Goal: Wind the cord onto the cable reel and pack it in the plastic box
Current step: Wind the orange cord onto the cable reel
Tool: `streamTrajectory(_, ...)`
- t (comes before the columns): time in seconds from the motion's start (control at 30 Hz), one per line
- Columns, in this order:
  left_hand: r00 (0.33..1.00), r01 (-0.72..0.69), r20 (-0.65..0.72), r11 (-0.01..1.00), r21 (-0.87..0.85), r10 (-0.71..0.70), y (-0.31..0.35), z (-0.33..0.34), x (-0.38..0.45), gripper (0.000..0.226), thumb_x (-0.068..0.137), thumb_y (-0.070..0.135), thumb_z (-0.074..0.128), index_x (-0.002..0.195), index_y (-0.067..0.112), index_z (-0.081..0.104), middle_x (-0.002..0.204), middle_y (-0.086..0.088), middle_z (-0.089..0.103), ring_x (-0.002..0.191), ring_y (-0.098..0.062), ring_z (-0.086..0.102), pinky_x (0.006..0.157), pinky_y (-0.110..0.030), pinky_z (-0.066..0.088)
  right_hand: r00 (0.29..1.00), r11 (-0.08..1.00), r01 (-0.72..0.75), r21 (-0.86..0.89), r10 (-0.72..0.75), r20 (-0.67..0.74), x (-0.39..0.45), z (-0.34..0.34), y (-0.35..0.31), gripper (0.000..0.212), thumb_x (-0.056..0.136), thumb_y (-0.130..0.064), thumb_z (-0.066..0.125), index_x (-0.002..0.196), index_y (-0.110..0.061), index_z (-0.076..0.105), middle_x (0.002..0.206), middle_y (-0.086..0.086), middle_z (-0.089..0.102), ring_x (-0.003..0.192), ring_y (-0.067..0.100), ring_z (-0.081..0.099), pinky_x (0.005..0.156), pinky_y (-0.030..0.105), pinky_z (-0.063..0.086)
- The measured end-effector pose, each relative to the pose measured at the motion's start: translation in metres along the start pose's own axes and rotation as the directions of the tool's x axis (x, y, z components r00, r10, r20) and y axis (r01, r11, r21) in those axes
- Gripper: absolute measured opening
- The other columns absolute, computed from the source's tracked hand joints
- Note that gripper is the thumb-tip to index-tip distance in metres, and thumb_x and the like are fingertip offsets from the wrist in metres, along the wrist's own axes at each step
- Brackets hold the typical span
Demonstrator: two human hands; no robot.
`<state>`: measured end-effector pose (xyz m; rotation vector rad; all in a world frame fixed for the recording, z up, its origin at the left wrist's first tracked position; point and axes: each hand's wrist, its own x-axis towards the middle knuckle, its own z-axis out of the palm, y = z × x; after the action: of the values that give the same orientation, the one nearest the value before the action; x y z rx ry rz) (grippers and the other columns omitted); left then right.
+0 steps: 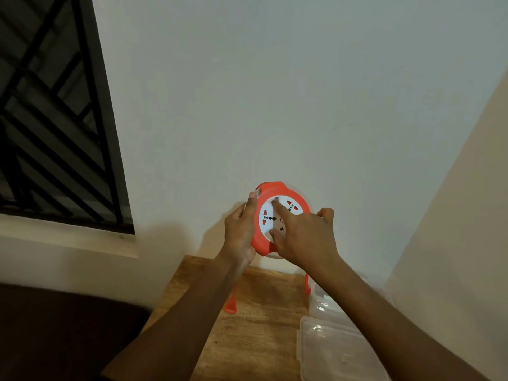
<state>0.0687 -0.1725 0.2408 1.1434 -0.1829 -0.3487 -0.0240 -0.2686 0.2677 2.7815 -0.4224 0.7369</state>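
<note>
A round orange cable reel (270, 192) with a white socket face is held up in the air in front of the wall. My left hand (240, 229) grips its left rim. My right hand (305, 237) lies over the socket face, the index finger and thumb pressing on the white disc while the other fingers are curled. An orange cord hangs from the reel to the table and ends in an orange plug (231, 305) behind my left forearm. A clear plastic box (319, 301) stands at the table's right side, with its clear lid (335, 350) lying in front of it.
A wooden table (258, 339) sits below my arms, against a white wall. A dark window with black bars (55, 119) is at the left above a ledge. A dark seat fills the bottom left corner.
</note>
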Motion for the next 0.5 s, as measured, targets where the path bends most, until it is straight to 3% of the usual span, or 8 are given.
streamTrajectory(0.1, 0.998, -0.060, 0.006, 0.998, 0.008, 0.060, 0.005, 0.004, -0.001, 0.052, 0.073, 0.075, 0.066, 0.104, 0.034, 0.075, 0.094, 0.010, 0.081, 0.088, -0.018, 0.079, 0.066, -0.033, 0.065, 0.992, 0.990, -0.123, 0.075, 0.125, -0.034, 0.007, 0.004, -0.005, 0.064, 0.089, -0.062, 0.035, 0.141, -0.026, 0.038, 0.102, 0.002, 0.074, 0.088, 0.025, 0.069, 0.093, 0.046, 0.035)
streamTrajectory(0.17, 0.993, -0.115, 0.008, 0.993, 0.036, 0.114, 0.006, 0.012, -0.004, 0.060, 0.066, 0.081, 0.066, 0.107, 0.037, 0.075, 0.100, 0.012, 0.080, 0.094, -0.017, 0.077, 0.075, -0.036, 0.065, 0.949, 0.907, -0.308, 0.286, 0.314, 0.028, 0.013, 0.005, -0.011, 0.066, 0.087, -0.065, 0.037, 0.139, -0.024, 0.040, 0.115, 0.002, 0.070, 0.099, 0.026, 0.066, 0.093, 0.047, 0.041)
streamTrajectory(0.2, 0.988, -0.154, -0.004, 0.985, 0.075, 0.154, 0.005, 0.016, -0.005, 0.055, 0.070, 0.080, 0.065, 0.108, 0.041, 0.073, 0.103, 0.014, 0.079, 0.097, -0.017, 0.075, 0.082, -0.037, 0.064, 0.904, 0.787, -0.419, 0.453, 0.409, 0.125, 0.015, 0.003, -0.014, 0.066, 0.087, -0.064, 0.041, 0.139, -0.024, 0.040, 0.126, 0.003, 0.064, 0.107, 0.027, 0.063, 0.093, 0.047, 0.045)
streamTrajectory(0.27, 0.972, -0.222, -0.038, 0.964, 0.144, 0.230, 0.003, 0.017, -0.005, 0.038, 0.081, 0.073, 0.063, 0.107, 0.046, 0.070, 0.108, 0.017, 0.076, 0.100, -0.018, 0.074, 0.086, -0.038, 0.063, 0.767, 0.306, -0.600, 0.739, 0.484, 0.422, 0.021, -0.002, -0.013, 0.058, 0.090, -0.054, 0.050, 0.139, -0.023, 0.042, 0.136, 0.003, 0.057, 0.112, 0.025, 0.060, 0.080, 0.037, 0.055)
streamTrajectory(0.33, 0.968, -0.238, -0.053, 0.963, 0.125, 0.246, 0.003, 0.012, -0.002, 0.038, 0.082, 0.071, 0.062, 0.107, 0.044, 0.071, 0.108, 0.014, 0.077, 0.096, -0.020, 0.076, 0.078, -0.035, 0.066, 0.668, -0.156, -0.642, 0.751, 0.367, 0.647, 0.023, -0.009, -0.010, 0.046, 0.093, -0.039, 0.053, 0.136, -0.026, 0.047, 0.126, 0.004, 0.063, 0.099, 0.021, 0.063, 0.057, 0.025, 0.053)
streamTrajectory(0.37, 0.973, -0.219, -0.054, 0.971, 0.095, 0.224, 0.005, 0.009, 0.000, 0.041, 0.082, 0.070, 0.062, 0.109, 0.041, 0.072, 0.106, 0.012, 0.079, 0.093, -0.021, 0.078, 0.074, -0.035, 0.066, 0.667, -0.255, -0.628, 0.736, 0.312, 0.677, 0.021, -0.012, -0.010, 0.046, 0.093, -0.036, 0.055, 0.137, -0.030, 0.046, 0.122, 0.004, 0.063, 0.094, 0.020, 0.065, 0.055, 0.024, 0.053)
streamTrajectory(0.43, 0.983, -0.179, -0.040, 0.984, 0.012, 0.179, 0.007, 0.006, 0.005, 0.042, 0.087, 0.065, 0.062, 0.113, 0.035, 0.073, 0.104, 0.008, 0.081, 0.093, -0.020, 0.079, 0.072, -0.036, 0.066, 0.733, -0.195, -0.592, 0.782, 0.274, 0.623, 0.017, -0.015, -0.012, 0.058, 0.089, -0.035, 0.062, 0.143, -0.035, 0.039, 0.127, 0.002, 0.059, 0.093, 0.019, 0.066, 0.059, 0.026, 0.057)
streamTrajectory(0.5, 0.990, -0.140, -0.022, 0.990, -0.019, 0.140, 0.010, 0.006, 0.007, 0.038, 0.091, 0.062, 0.061, 0.113, 0.034, 0.073, 0.104, 0.007, 0.081, 0.095, -0.020, 0.078, 0.075, -0.040, 0.066, 0.839, 0.178, -0.497, 0.849, 0.350, 0.417, 0.011, -0.014, -0.016, 0.068, 0.084, -0.036, 0.068, 0.145, -0.031, 0.037, 0.131, -0.001, 0.059, 0.102, 0.017, 0.065, 0.075, 0.028, 0.056)
